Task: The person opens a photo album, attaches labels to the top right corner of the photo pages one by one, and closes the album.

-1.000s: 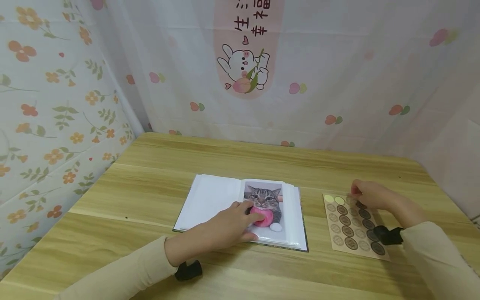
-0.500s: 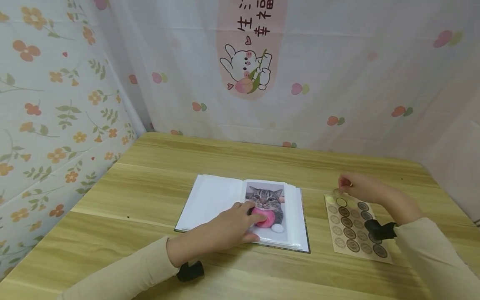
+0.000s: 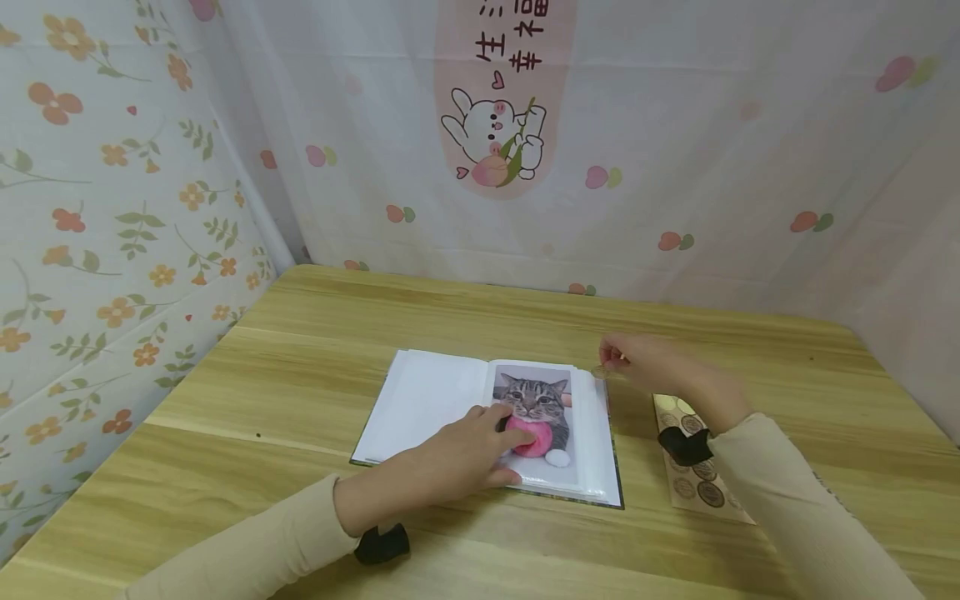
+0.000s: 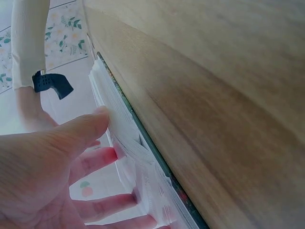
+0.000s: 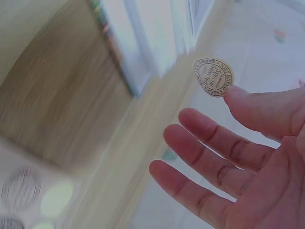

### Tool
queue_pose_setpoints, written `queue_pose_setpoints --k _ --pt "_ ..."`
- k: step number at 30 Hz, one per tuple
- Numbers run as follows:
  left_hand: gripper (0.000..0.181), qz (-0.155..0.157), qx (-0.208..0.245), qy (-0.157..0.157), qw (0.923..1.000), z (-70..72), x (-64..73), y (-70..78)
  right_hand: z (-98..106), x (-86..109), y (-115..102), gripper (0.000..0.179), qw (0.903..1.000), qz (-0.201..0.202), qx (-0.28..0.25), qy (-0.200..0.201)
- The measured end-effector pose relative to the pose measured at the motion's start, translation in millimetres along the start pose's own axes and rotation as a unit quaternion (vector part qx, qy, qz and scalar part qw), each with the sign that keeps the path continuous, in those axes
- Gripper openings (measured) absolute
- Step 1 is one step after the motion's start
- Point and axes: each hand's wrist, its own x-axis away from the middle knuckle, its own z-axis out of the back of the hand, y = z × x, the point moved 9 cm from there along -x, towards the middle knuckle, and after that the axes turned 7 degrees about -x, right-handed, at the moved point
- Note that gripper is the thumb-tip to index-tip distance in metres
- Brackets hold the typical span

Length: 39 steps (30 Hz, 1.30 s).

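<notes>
A photo album (image 3: 423,400) lies spread on the table, a blank white page at left and a picture of a cat (image 3: 531,400) with a pink ball at right. Across the right page rests my left hand (image 3: 453,454), fingers straight and spread; in the left wrist view its thumb and fingertips touch the page edges (image 4: 126,129). My right hand (image 3: 648,364) pinches a round kraft-paper sticker (image 5: 214,78) with dark printed lettering, held near the album's upper right corner. The other fingers of that hand are extended.
Right of the album is a sheet of round stickers (image 3: 684,490), partly covered by my right forearm; pale yellow spots show at its top. The wooden table (image 3: 322,321) meets a patterned curtain (image 3: 360,208) at the back, and a floral cloth (image 3: 90,250) hangs at left.
My right hand has lifted a sticker off the sheet's top row and carried it left to the album's upper right corner. My left hand stays on the page.
</notes>
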Motion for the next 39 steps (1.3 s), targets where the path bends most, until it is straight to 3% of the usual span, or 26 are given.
queue_pose_setpoints --k 6,13,18,21,26,39 --pt "0.048 0.0 -0.004 -0.004 1.0 0.1 0.0 0.4 -11 -15.9 -15 0.004 0.9992 0.024 -0.032 0.003" --pt "0.049 0.001 -0.005 -0.007 1.0 -0.8 -1.3 -1.2 -20 -27.1 -15 0.005 0.9978 0.029 -0.06 -0.003" --pt "0.049 -0.001 -0.002 -0.007 1.0 0.0 -1.2 -0.4 -24 -33.8 -13 0.007 0.9937 0.082 -0.077 0.001" --pt "0.048 -0.002 -0.002 -0.006 1.0 1.1 -0.9 0.1 -27 -36.6 -14 0.006 0.9942 0.068 -0.083 -0.006" --pt "0.049 -0.001 -0.003 -0.006 1.0 1.5 -0.4 -0.1 -29 -38.4 -14 0.006 0.9975 0.004 -0.068 -0.018" --pt "0.049 0.0 0.0 -0.01 1.0 -1.3 -0.6 -0.6 -34 -41.5 -8 0.006 0.9972 -0.041 -0.055 -0.029"
